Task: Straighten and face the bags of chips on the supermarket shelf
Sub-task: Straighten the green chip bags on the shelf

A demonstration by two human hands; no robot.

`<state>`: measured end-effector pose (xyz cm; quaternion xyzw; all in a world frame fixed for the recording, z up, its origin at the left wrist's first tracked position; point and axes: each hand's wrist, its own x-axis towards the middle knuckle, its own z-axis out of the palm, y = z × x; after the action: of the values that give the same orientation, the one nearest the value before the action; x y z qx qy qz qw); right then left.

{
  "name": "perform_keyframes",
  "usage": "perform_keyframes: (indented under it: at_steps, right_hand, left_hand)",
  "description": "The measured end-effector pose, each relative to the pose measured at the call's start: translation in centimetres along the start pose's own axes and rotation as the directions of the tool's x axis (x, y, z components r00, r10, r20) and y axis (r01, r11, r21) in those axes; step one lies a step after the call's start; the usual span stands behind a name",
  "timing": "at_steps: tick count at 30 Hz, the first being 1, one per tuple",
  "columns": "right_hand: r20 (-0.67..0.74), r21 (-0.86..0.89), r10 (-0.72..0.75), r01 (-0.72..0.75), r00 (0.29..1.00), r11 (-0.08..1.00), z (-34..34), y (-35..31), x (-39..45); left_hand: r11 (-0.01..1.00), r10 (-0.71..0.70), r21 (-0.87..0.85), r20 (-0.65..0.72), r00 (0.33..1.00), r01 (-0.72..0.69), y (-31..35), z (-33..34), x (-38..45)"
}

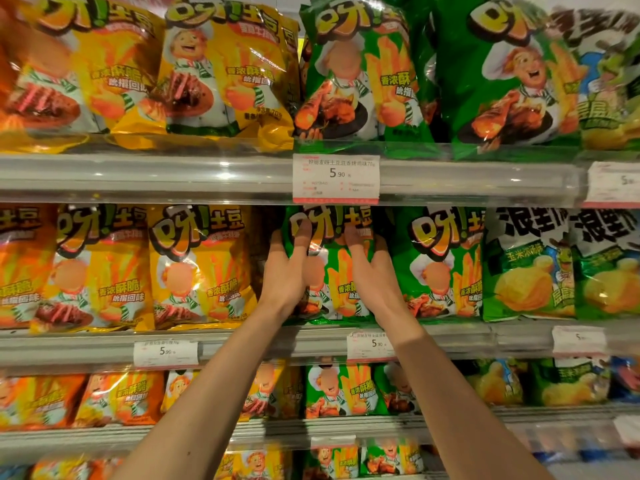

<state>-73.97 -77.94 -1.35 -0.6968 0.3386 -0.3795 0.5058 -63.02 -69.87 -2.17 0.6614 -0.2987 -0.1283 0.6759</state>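
Observation:
A green chip bag point(337, 271) stands upright on the middle shelf point(242, 344), its printed front towards me. My left hand point(287, 268) grips its left edge, thumb on the front near the top and fingers behind. My right hand point(372, 271) holds its right side the same way. A second green bag point(441, 265) stands just to its right. Yellow bags point(197, 268) fill the shelf to the left, with a dark gap point(259, 258) between them and the held bag.
The upper shelf holds yellow bags point(225, 71) and green bags point(360, 71). Light green corn chip bags point(530, 265) stand at the right. Price tags point(336, 178) hang on the shelf rails. Lower shelves carry more bags point(339, 393).

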Motion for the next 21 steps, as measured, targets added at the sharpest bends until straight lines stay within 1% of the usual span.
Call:
perform_keyframes:
  at_steps: [9,12,14,15,16,18,19,20,21]
  right_hand:
    - [0.029,-0.027,0.044,-0.043,0.999,0.999,-0.3,-0.1,-0.6]
    - [0.04,-0.025,0.014,-0.013,0.999,1.0,-0.2,0.0,-0.8]
    - [0.03,-0.021,-0.044,0.045,0.999,0.999,-0.2,0.2,-0.9]
    - [0.024,-0.023,-0.092,0.093,0.995,0.995,-0.4,0.3,-1.0]
    - [0.019,-0.04,-0.151,0.152,0.988,0.988,-0.5,0.4,-1.2]
    - [0.007,-0.161,-0.297,0.294,0.955,0.942,-1.0,0.6,-1.9]
    - [0.002,-0.265,-0.389,0.376,0.921,0.888,-1.3,0.7,-2.2]
    - [0.014,-0.382,-0.483,0.451,0.876,0.807,-1.5,1.0,-2.3]
    - [0.056,-0.495,-0.558,0.509,0.828,0.704,-1.6,1.3,-2.2]
  left_hand:
    - [0.999,-0.037,-0.012,-0.001,0.999,0.037,-1.3,0.2,-0.2]
    - [0.999,-0.046,0.005,0.026,0.999,0.046,-1.0,0.0,-0.4]
    - [0.997,-0.031,0.072,0.045,0.999,0.027,-0.7,-0.5,-0.6]
    - [0.995,0.001,0.102,0.041,0.999,-0.005,-0.6,-0.8,-0.9]
    - [0.99,0.061,0.13,0.028,0.998,-0.064,-0.6,-1.1,-1.2]
    - [0.942,0.252,0.228,0.008,0.968,-0.247,-0.8,-1.8,-1.9]
    - [0.889,0.354,0.3,0.024,0.935,-0.345,-1.0,-2.1,-2.2]
    - [0.824,0.437,0.374,0.058,0.897,-0.426,-1.1,-2.3,-2.4]
    - [0.759,0.486,0.441,0.107,0.868,-0.479,-1.3,-2.4,-2.4]
